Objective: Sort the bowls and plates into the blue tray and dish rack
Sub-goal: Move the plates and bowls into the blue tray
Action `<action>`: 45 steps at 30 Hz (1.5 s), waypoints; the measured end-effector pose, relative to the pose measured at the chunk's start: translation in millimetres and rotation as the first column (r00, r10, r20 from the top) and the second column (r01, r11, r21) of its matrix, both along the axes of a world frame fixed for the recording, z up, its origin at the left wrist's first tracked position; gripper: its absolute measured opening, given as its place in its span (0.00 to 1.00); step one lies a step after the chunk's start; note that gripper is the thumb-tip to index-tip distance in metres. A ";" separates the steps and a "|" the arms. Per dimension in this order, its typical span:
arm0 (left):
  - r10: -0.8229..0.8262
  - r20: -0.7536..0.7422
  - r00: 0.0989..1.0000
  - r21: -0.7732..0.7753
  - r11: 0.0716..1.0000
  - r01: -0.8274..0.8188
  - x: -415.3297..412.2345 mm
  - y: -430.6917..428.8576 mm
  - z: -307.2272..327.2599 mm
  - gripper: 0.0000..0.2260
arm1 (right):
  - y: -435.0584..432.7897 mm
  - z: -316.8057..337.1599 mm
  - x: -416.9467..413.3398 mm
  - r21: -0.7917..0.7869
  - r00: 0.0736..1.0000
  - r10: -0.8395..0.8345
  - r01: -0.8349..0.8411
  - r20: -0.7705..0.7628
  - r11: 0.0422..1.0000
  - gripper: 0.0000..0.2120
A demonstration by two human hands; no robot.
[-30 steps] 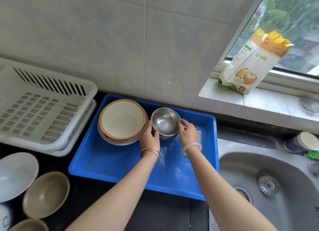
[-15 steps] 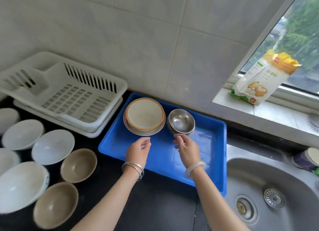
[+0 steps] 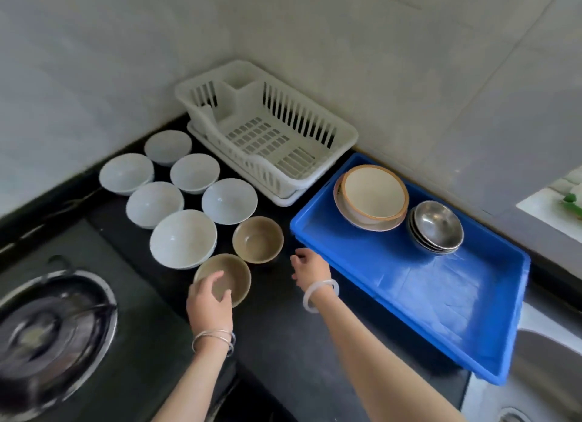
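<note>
Head-worn view, steeply down over counter (image 3: 283, 343); close to hands.

Stove burner (image 3: 53, 330), steel sink (image 3: 549, 369), tiled wall (image 3: 409, 75).

Soft daylight comes in from the right edge, where the sill (image 3: 548, 207) is blown out white. The wall (image 3: 126, 59) is evenly lit and grey. Pale glare streaks the floor of the tray (image 3: 425, 295); the steel bowls (image 3: 436, 226) carry small highlights. Shadows under the white bowls (image 3: 182, 239) are faint and short. Everything is slightly soft, and lines bend toward the edges; the pot lid (image 3: 47, 333) at lower left smears.
</note>
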State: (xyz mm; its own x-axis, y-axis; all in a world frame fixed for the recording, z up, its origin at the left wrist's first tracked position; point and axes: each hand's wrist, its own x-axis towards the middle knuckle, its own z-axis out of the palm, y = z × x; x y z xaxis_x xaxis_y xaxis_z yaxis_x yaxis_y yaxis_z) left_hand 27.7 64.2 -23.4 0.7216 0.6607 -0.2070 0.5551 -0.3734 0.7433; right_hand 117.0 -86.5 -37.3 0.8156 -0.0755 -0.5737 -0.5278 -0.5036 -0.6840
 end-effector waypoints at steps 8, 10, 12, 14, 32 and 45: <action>0.265 -0.064 0.962 -0.274 0.922 -0.273 -13.3 28.5 -23.9 0.20 | 37.3 -8.9 31.2 0.041 0.993 -0.059 0.063 -0.107 0.997 0.17; 0.275 -0.089 0.957 -0.375 0.881 -0.288 -13.6 30.5 -29.9 0.17 | 40.2 -11.5 33.8 0.030 0.992 -0.077 0.080 -0.098 0.996 0.15; 0.279 -0.100 0.955 -0.455 0.841 -0.293 -12.6 32.6 -32.2 0.15 | 39.0 -11.1 32.7 0.032 0.989 -0.126 0.129 -0.084 0.991 0.14; 0.290 -0.096 0.952 -0.510 0.807 -0.297 -12.3 35.5 -33.6 0.15 | 34.5 -7.2 29.3 0.039 0.986 -0.161 0.163 -0.050 0.986 0.13; 0.362 -0.085 0.928 -0.743 0.598 -0.301 -8.7 41.6 -35.7 0.13 | 51.2 13.5 -29.6 -0.089 0.983 0.167 -0.161 0.071 0.983 0.03; 0.259 -0.053 0.964 -0.667 0.710 -0.227 -8.0 38.9 -31.2 0.14 | 50.4 -5.2 -25.9 0.044 0.978 0.166 -0.162 -0.124 0.986 0.15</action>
